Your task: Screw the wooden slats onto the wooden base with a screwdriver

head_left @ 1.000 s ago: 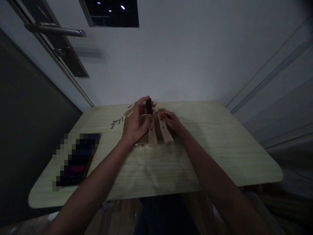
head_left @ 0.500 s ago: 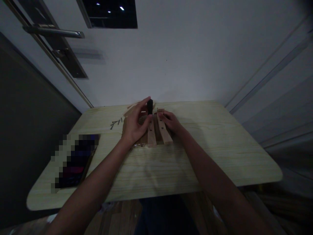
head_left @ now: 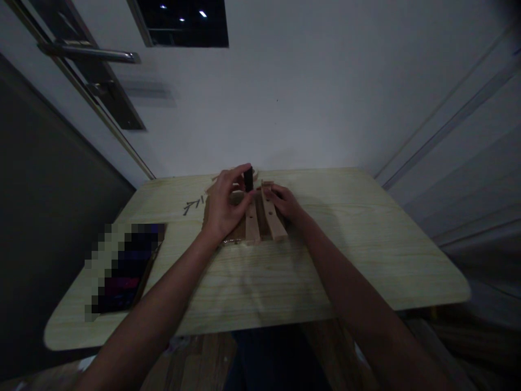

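My left hand [head_left: 226,203] is closed around the black handle of a screwdriver [head_left: 248,179], which stands nearly upright over the far end of a wooden strip [head_left: 252,231]. Its tip is hidden behind my fingers. Beside it lies a second wooden strip [head_left: 274,224] with drilled holes, angled a little to the right. My right hand [head_left: 286,202] grips that strip near its far end, with the thumb on top. Under both strips is a brown piece wrapped in shiny clear film [head_left: 234,236].
Several screws [head_left: 191,205] lie loose on the table [head_left: 366,260], left of my left hand. A phone or tablet [head_left: 130,269], partly pixelated, rests at the table's left. More thin wood pieces sit behind my left hand. A white door with a metal handle [head_left: 93,53] rises behind.
The fingers of my left hand have shifted slightly on the screwdriver handle, which has tilted and moved a touch left. My right hand and the strips look the same.
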Action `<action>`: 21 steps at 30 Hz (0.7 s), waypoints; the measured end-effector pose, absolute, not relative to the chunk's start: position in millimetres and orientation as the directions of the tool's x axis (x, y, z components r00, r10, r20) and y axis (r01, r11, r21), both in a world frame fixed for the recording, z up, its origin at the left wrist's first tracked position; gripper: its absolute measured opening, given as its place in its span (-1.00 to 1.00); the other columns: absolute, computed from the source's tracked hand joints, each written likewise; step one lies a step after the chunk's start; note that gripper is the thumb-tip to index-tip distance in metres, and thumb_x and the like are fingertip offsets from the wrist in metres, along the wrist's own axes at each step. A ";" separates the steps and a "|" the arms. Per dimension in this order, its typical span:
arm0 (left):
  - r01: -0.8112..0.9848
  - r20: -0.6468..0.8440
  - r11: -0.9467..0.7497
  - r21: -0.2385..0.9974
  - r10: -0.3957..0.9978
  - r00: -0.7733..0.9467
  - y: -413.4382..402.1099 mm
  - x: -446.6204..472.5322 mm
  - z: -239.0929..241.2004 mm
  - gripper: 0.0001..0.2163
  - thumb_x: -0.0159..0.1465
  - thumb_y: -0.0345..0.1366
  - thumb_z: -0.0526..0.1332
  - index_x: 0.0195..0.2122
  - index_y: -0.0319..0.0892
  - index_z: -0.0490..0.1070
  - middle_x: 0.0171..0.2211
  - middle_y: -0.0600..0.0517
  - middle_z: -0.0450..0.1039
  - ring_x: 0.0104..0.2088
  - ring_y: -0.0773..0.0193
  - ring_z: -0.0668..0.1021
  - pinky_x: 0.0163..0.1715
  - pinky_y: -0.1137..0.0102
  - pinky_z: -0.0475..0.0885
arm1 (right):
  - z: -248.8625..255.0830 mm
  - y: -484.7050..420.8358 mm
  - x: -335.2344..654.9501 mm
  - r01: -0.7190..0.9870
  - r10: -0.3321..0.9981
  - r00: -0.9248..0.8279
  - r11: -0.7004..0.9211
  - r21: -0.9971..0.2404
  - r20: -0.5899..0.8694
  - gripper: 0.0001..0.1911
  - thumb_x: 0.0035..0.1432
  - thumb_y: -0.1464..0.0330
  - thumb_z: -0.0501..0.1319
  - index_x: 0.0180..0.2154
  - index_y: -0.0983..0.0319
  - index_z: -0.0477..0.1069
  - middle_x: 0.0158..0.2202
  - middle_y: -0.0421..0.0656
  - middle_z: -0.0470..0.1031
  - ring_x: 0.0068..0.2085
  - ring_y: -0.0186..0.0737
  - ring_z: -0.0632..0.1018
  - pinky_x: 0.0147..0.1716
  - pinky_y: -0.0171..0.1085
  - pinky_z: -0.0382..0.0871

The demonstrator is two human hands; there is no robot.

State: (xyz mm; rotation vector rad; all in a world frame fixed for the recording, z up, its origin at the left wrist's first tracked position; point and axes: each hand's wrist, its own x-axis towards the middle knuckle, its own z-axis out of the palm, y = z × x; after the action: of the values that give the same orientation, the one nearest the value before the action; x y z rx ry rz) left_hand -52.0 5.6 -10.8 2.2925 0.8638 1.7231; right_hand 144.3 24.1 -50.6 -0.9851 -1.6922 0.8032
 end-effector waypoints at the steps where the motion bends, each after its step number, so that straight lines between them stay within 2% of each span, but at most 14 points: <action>1: 0.352 0.834 -0.824 0.445 0.524 0.173 5.7 -51.7 -11.2 -0.50 0.32 -0.11 0.33 0.26 0.11 0.29 -0.01 0.03 0.44 -0.12 0.26 0.56 -0.16 0.36 0.62 | -50.4 24.0 144.3 0.245 0.890 -0.190 0.451 -0.858 0.414 -0.35 0.22 -0.22 0.11 -0.32 0.25 0.50 -0.36 -0.11 0.52 -0.29 -0.17 0.48 -0.27 -0.22 0.33; 7: 0.311 0.802 -0.816 0.487 0.559 0.211 0.0 -52.4 -10.2 -0.47 0.38 -0.12 0.23 0.35 0.07 0.18 0.10 -0.02 0.47 -0.05 0.22 0.60 -0.08 0.33 0.61 | -49.3 23.9 143.4 0.227 0.876 -0.201 0.476 -0.850 0.437 -0.35 0.20 -0.23 0.11 -0.37 0.24 0.48 -0.37 -0.11 0.53 -0.28 -0.17 0.48 -0.25 -0.22 0.33; 10: 0.284 0.790 -0.818 0.500 0.565 0.236 -1.6 -52.9 -9.6 -0.51 0.41 -0.17 0.18 0.35 0.03 0.18 0.13 -0.05 0.47 -0.03 0.22 0.61 -0.03 0.31 0.61 | -49.7 24.0 143.2 0.232 0.889 -0.191 0.453 -0.861 0.417 -0.35 0.21 -0.23 0.11 -0.34 0.24 0.51 -0.35 -0.11 0.54 -0.28 -0.16 0.49 -0.25 -0.21 0.34; 16: 0.268 0.815 -0.829 0.490 0.545 0.195 4.0 -50.7 -11.8 -0.49 0.32 -0.17 0.32 0.28 0.07 0.25 0.12 -0.02 0.45 0.02 0.19 0.60 -0.08 0.31 0.64 | -48.5 23.0 143.4 0.182 0.891 -0.188 0.444 -0.877 0.412 -0.38 0.20 -0.20 0.16 -0.29 0.24 0.54 -0.30 -0.10 0.58 -0.23 -0.14 0.53 -0.16 -0.18 0.38; 21: 0.296 0.806 -0.820 0.490 0.556 0.204 5.3 -50.6 -12.9 -0.49 0.34 -0.18 0.32 0.28 0.06 0.24 0.13 -0.03 0.44 0.02 0.20 0.59 -0.11 0.35 0.64 | -46.5 22.6 142.7 0.093 0.910 -0.190 0.391 -0.915 0.370 -0.39 0.16 -0.21 0.18 -0.25 0.20 0.57 -0.23 -0.09 0.60 -0.16 -0.12 0.56 -0.07 -0.14 0.42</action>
State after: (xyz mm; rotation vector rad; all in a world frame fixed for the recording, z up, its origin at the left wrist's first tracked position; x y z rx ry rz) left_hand -50.6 5.3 -12.9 2.2490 0.8134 1.6613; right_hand 142.7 22.6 -46.5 -0.9150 -1.5878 0.9624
